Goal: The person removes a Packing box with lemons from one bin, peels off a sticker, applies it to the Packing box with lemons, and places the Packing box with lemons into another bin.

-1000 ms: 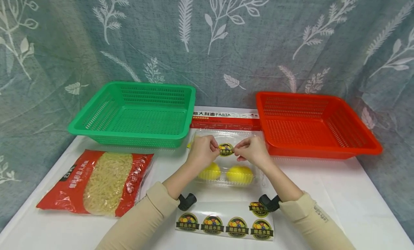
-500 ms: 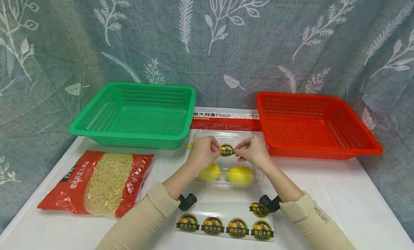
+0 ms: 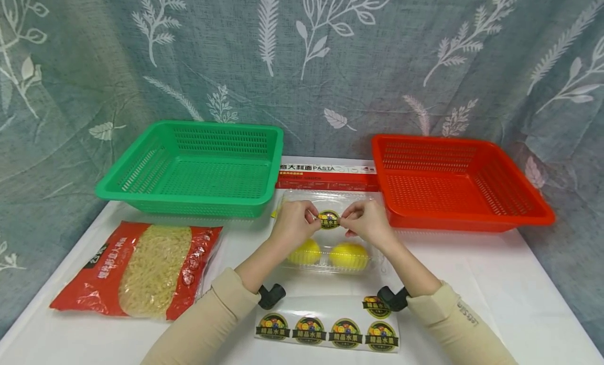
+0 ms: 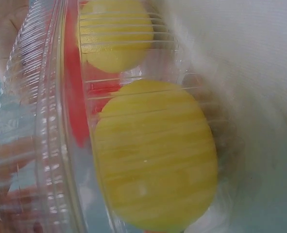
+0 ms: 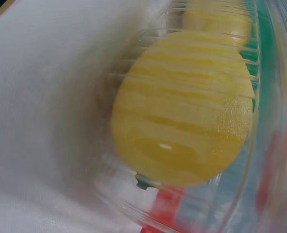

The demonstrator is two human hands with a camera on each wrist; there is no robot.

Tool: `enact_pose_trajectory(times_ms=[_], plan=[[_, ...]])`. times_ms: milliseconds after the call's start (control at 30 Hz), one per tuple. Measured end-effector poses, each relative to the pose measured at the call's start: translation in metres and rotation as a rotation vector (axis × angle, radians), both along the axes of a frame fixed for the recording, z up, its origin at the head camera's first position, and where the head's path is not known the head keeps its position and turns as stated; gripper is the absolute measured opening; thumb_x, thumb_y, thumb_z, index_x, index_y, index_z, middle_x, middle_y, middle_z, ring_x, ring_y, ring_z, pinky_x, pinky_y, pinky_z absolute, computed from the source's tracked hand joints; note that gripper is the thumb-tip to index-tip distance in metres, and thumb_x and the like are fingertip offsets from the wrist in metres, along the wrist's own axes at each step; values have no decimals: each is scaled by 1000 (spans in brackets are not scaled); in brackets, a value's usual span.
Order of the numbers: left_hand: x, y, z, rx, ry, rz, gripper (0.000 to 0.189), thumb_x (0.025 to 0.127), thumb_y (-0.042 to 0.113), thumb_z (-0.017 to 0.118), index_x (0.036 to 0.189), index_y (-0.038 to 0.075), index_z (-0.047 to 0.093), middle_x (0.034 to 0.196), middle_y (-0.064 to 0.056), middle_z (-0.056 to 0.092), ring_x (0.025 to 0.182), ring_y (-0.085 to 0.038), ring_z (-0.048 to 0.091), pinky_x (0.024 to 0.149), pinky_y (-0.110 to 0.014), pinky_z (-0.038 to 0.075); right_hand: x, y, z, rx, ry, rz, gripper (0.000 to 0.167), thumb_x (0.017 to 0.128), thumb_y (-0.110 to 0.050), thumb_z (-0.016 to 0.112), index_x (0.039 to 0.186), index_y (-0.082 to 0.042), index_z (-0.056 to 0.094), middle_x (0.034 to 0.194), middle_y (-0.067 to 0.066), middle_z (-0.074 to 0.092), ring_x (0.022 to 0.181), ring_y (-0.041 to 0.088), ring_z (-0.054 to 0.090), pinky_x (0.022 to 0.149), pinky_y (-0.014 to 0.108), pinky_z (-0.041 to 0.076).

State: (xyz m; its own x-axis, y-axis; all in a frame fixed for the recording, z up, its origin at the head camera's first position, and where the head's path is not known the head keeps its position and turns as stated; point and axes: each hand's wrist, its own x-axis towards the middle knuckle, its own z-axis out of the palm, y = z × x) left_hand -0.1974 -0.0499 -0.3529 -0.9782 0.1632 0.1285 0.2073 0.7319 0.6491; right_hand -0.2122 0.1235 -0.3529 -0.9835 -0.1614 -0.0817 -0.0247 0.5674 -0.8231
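Between my two hands, a round black-and-gold fruit sticker (image 3: pixel 329 219) is stretched over the lid of a clear plastic clamshell box (image 3: pixel 330 196). My left hand (image 3: pixel 298 218) pinches the sticker's left end with thumb and fingertips; my right hand (image 3: pixel 365 222) pinches its right end. Inside the box, close to its near side, lie two yellow lemon-like fruits, the left fruit (image 3: pixel 304 251) and the right fruit (image 3: pixel 349 256). Both wrist views look through the ribbed box wall at the yellow fruit (image 4: pixel 155 155), with the fingers only blurred behind plastic.
A sheet of matching stickers (image 3: pixel 325 312) lies nearest me. A green basket (image 3: pixel 189 201) stands back left, a red basket (image 3: pixel 467 221) back right, with a red-and-white pasta box (image 3: pixel 327 182) between them. A red bag of pasta (image 3: pixel 153 270) lies at left.
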Motion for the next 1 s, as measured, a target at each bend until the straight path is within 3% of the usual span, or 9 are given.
enact_pose_trajectory(times_ms=[200,400,700,1000], plan=[[1,0,0,15,14,-14,25,70,21,80,80,3,65,60,0,52,61,-14,48,54,-22,39,3,-1,2,53,64,24,19,73,-11,77,83,0,66,62,7,59,56,29,63,50,25,51],[1,1,1,16,13,-15,27,70,21,80,82,2,66,61,0,52,63,-14,48,54,-22,39,4,0,2,96,132,74,23,72,-13,78,90,-2,69,60,3,60,53,26,61,46,25,44],[2,2,-2,20,-13,-17,27,71,20,80,85,0,67,62,-1,53,62,-15,47,54,-22,39,6,1,-1,114,92,73,28,73,-14,77,97,-2,69,60,2,60,49,14,55,46,24,39],[6,-2,3,49,-42,-29,23,74,12,76,91,-1,68,68,-2,56,63,-14,52,54,-21,44,5,3,-2,39,85,128,27,74,-9,75,99,0,68,64,3,61,55,23,59,48,23,44]])
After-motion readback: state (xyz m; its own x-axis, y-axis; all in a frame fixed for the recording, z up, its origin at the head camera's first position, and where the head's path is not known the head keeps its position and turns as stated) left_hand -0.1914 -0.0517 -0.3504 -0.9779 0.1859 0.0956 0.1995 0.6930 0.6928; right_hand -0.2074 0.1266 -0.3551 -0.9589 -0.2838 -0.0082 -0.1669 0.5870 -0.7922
